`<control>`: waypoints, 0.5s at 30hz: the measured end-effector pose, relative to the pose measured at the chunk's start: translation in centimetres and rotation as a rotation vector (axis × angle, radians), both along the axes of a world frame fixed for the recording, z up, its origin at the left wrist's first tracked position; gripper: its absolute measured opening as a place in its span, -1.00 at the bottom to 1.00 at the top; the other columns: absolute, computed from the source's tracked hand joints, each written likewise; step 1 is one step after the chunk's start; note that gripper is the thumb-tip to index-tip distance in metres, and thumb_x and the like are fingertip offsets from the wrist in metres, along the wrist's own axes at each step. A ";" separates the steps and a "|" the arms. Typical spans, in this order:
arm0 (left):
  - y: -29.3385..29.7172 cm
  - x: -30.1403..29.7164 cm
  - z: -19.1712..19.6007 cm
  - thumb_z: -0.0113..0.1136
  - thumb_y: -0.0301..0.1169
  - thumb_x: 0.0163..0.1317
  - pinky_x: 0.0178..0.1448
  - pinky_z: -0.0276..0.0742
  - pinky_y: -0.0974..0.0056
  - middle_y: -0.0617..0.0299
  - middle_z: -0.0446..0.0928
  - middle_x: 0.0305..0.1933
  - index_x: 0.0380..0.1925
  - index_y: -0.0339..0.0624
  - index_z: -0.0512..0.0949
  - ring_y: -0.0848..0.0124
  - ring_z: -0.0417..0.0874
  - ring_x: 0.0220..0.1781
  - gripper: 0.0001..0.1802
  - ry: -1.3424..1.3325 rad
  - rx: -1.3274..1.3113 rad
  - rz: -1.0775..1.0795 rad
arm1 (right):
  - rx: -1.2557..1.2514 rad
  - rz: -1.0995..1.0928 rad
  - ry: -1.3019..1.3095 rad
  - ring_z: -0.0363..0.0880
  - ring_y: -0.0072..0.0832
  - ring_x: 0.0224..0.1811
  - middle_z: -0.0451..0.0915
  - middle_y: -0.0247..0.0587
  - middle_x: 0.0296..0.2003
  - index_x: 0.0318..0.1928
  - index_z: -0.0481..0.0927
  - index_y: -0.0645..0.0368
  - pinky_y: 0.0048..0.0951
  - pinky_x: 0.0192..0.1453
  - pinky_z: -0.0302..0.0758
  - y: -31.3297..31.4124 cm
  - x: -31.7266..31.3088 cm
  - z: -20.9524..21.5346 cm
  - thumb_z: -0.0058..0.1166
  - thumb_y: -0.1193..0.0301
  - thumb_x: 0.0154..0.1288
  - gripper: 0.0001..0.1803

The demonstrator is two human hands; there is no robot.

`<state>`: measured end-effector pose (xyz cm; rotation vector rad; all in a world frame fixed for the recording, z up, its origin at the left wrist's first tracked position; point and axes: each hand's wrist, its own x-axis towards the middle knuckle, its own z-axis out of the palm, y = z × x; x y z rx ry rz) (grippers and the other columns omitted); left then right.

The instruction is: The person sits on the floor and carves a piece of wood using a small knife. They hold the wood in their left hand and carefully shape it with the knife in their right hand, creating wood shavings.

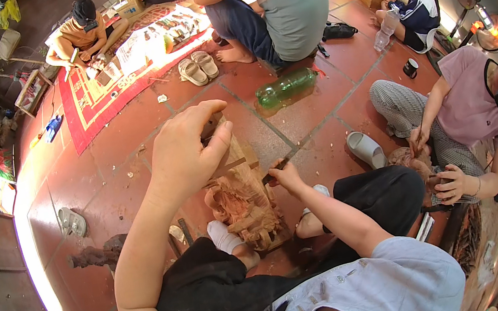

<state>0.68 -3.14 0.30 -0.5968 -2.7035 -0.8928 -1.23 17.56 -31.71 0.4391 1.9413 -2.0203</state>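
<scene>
My left hand (190, 144) is raised over the far end of the carving, its fingers and thumb curled round a brown thing that the hand mostly hides. Lower and to the right, my right hand (285, 176) is closed on a slim dark tool (268, 179) beside the carving's right edge. Between my feet lies the carved wood piece (237, 204), reddish brown with deep, uneven relief, on a lighter wooden board (282, 236). My left foot in a white sock (224, 236) rests against its near left side.
Left of me lies a dark gnarled wood piece (98, 254). A green plastic bottle (287, 89) lies ahead on the tiles (134, 173). At right a person in pink (469, 88) works on another carving (407, 160), near a grey slipper (365, 149). Others sit around a red rug (82, 110).
</scene>
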 end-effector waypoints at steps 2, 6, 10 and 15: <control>-0.2 -0.1 -0.1 0.08 -0.24 0.16 -0.02 0.47 0.20 0.01 0.57 -0.17 -0.07 -0.21 0.51 0.14 0.60 -0.12 -0.62 0.015 0.000 -0.005 | -0.010 0.049 0.065 0.57 -0.45 -0.52 0.51 -0.23 -0.46 -0.39 0.40 0.20 -0.42 -0.48 0.58 0.2 -0.1 -1.7 0.06 0.54 0.17 -0.90; 0.3 -0.3 -0.5 0.07 -0.21 0.13 -0.08 0.46 0.11 0.07 0.58 -0.28 -0.16 -0.17 0.53 0.12 0.59 -0.20 -0.65 0.082 0.063 -0.021 | 0.021 0.022 0.029 0.57 -0.45 -0.54 0.51 -0.20 -0.49 -0.40 0.41 0.23 -0.43 -0.51 0.57 1.5 -1.1 -3.7 0.06 0.53 0.16 -0.91; 0.2 -0.5 -0.3 0.07 -0.23 0.16 -0.02 0.46 0.18 0.00 0.57 -0.18 -0.08 -0.21 0.52 0.13 0.60 -0.13 -0.61 0.036 0.007 -0.022 | 0.042 0.022 0.057 0.58 -0.45 -0.55 0.53 -0.19 -0.51 -0.41 0.41 0.26 -0.43 -0.52 0.58 0.6 -1.0 -4.5 0.06 0.53 0.15 -0.90; -0.2 -0.3 -0.1 0.07 -0.22 0.16 -0.03 0.46 0.18 0.01 0.57 -0.19 -0.08 -0.20 0.52 0.12 0.60 -0.13 -0.62 0.010 0.020 -0.008 | -0.093 0.048 0.096 0.59 -0.45 -0.51 0.52 -0.22 -0.49 -0.41 0.39 0.21 -0.41 -0.48 0.60 0.8 -0.6 -2.2 0.05 0.54 0.18 -0.90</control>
